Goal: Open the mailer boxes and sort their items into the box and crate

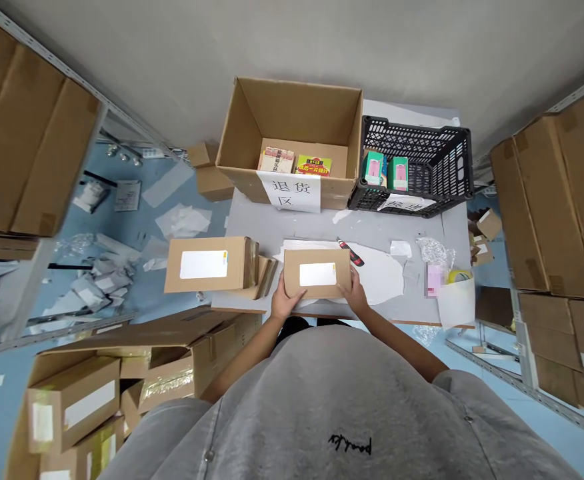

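Brown cardboard fills the grip of both hands: a small closed box (317, 256) with a white label (317, 274) on its upward face, held at the near edge of the grey table (267, 223), straight in front of the person's grey shirt (347, 393). The left hand (285, 298) clasps the box's left end, its thumb laid across the near left corner and its fingers curled along the side. The right hand (355, 293) mirrors it at the other end, thumb at the near right corner, fingers bent around the right side. Neither hand is spread wide; each is open only as far as its grip on the box requires. The fingertips underneath are hidden, and whether the box touches the table I cannot tell.

Just behind its far right corner lies a red and black cutter (355, 255), on white paper (385, 277) that spreads out to the right. Left of the left hand, a larger labelled carton (237, 267) lies over some brown cardboard pieces (266, 280). Toward the back stand a big open carton (242, 183) with a written sheet (292, 193) on its front and, beside it, a black crate (455, 190) holding green and pink packs (375, 167). Yellow tape (458, 275) shows at the white bin (458, 305) on the right.
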A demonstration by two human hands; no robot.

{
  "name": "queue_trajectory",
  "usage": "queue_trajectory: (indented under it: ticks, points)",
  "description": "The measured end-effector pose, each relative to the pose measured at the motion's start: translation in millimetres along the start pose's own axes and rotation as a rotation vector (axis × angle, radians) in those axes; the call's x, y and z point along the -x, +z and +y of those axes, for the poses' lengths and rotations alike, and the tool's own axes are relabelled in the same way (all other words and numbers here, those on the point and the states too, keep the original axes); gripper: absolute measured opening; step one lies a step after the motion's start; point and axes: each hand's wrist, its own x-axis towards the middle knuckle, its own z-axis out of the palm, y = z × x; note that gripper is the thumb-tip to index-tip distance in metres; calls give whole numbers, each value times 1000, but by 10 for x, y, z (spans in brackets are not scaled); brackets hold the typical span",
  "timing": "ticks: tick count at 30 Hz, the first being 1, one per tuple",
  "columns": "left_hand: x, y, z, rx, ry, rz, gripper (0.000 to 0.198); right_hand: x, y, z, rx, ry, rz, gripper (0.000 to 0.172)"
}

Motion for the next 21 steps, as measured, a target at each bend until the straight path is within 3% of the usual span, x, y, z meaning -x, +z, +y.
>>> queue_trajectory:
  ticks: [2,4,7,9,12,16,21]
  points:
    - [-59,-5,201,-113,-40,26,119,24,-28,-44,43,19,67,102]
    - [-230,-31,450,-228,-66,52,111,-47,-44,-132,11,-3,111,102]
    - [-593,-90,782,-363,-145,113,86,-225,-58,-300,-56,-86,112,92]
    - [-843,-125,925,-437,-219,79,70,-342,-51,-418,14,-48,158,78]
    - [-1131,-142,1018,-418,-270,88,66,-540,-10,-593,244,113,269,64]
    - [-1249,-51,1018,-226,-163,174,71,-926,57,-800,404,302,344,66]
    - [-1309,123,1057,-301,-149,220,63,-1391,79,-904,386,330,397,66]
